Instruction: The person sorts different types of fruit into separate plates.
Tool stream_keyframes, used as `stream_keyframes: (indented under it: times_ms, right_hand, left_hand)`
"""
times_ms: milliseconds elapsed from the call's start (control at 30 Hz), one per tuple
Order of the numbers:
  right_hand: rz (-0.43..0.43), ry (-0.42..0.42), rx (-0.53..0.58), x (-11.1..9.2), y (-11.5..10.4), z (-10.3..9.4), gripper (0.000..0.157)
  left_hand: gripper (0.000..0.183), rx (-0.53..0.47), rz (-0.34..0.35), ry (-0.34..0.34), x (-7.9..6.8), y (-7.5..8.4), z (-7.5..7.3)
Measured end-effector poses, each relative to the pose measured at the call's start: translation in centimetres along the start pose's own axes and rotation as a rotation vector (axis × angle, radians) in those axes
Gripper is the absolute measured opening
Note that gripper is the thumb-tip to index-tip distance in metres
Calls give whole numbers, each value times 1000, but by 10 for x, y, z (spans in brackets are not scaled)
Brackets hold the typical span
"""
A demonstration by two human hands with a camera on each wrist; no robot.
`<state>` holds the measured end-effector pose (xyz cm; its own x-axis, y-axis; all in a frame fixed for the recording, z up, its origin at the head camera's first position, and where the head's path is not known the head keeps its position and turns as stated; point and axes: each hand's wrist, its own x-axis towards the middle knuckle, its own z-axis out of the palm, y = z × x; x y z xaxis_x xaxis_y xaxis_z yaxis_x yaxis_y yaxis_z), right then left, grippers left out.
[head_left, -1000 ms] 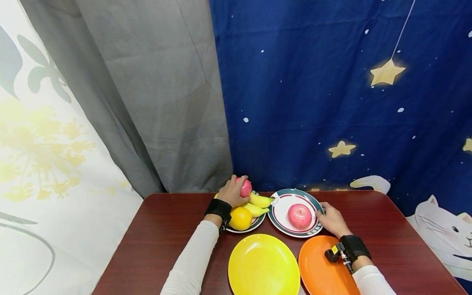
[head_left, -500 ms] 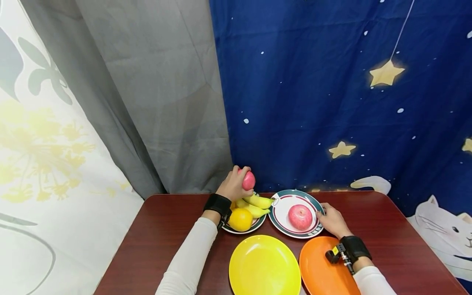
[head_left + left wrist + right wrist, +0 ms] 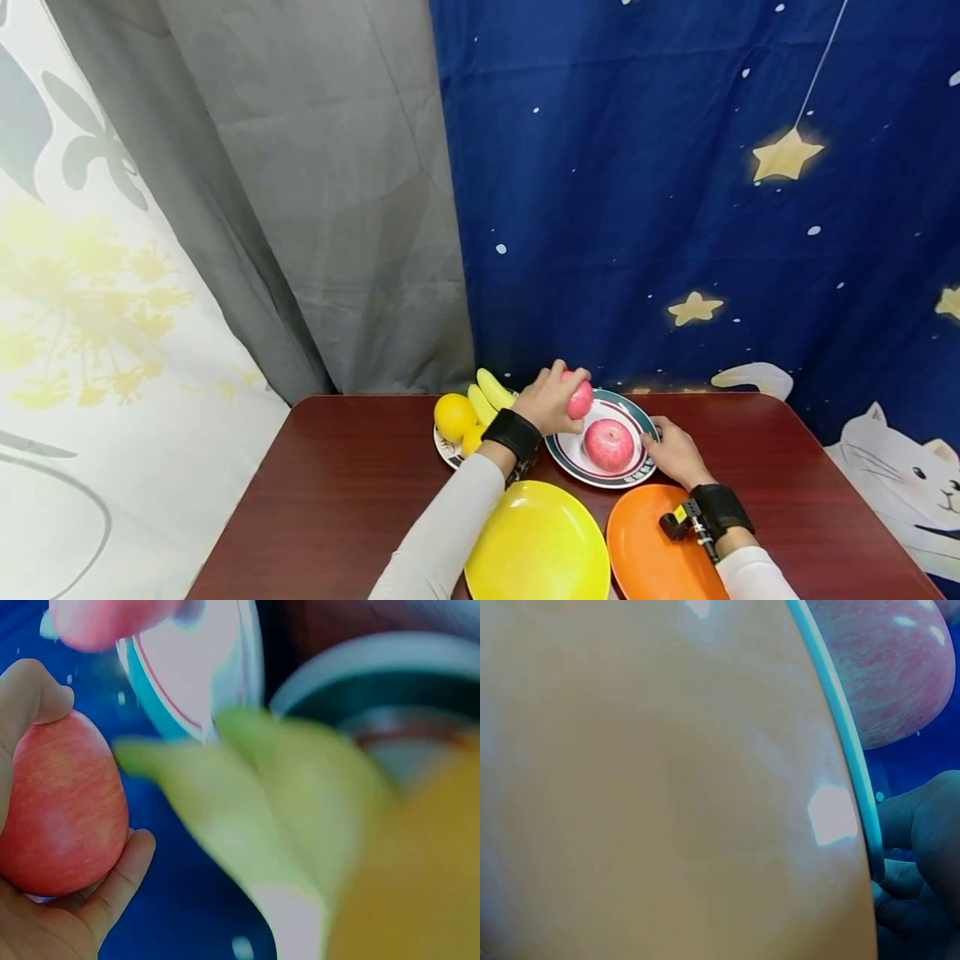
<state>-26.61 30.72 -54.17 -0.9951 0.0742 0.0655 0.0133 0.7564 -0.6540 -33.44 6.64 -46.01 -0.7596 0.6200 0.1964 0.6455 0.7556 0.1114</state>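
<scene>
My left hand [image 3: 546, 403] holds a red apple [image 3: 581, 402] above the left part of a white plate with a green rim [image 3: 636, 410]. In the left wrist view, thumb and fingers curl around this apple [image 3: 64, 810]. A second apple [image 3: 608, 445] sits on the plate. At the plate's right edge, my right hand [image 3: 675, 452] pinches the rim, with its fingertips partly hidden. Left of my left wrist, bananas [image 3: 492, 390] and a yellow round fruit [image 3: 454, 417] lie on another patterned plate [image 3: 444, 451], which my hand and wrist partly cover.
A yellow plate [image 3: 540, 542] lies in front, partly under my left sleeve. Beside it, an orange plate [image 3: 652, 550] sits beneath my right wrist. The dark red table [image 3: 337, 483] ends at grey and blue curtains [image 3: 555, 250].
My left hand lifted the apple off the fruit plate, then carried it right, over the green-rimmed plate. The right hand stayed at that plate's rim.
</scene>
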Motion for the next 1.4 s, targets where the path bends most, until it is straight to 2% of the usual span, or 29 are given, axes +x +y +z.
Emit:
stream_keyframes:
  times_ms: [133,267,367,500,633,733,900,1067,1200,1300,1400]
  right_hand:
    - [-2,6,4,1,0,2,46]
    - [15,-5,16,1,0,3,45]
    - [28,-11,37,1,0,0,43]
    - [59,-25,137,0,3,-5,40]
    - [96,-64,228,-2,6,-4,41]
    - [100,-69,245,-2,8,-2,42]
    - [105,-48,234,-2,8,-5,41]
    - [88,-65,209,0,5,-8,40]
    - [63,-65,154,-4,2,-17,37]
    - [3,-14,64,-12,-2,-26,34]
    - [-78,81,-41,-23,-10,-36,30]
  left_hand:
    - [82,12,-7,-69,3,22,7]
    - [84,50,-12,-97,5,32,11]
    - [84,69,-18,-91,6,35,16]
    - [84,114,-24,-101,4,36,25]
    - [81,202,-36,-162,-2,35,36]
    - [81,254,-38,-203,-5,36,42]
    - [81,272,-40,-205,-4,38,45]
    - [85,273,-58,-219,-6,37,41]
    - [93,265,-39,-221,-9,35,32]
    - [94,241,-3,-182,-13,28,18]
    - [89,201,38,-122,-20,12,-3]
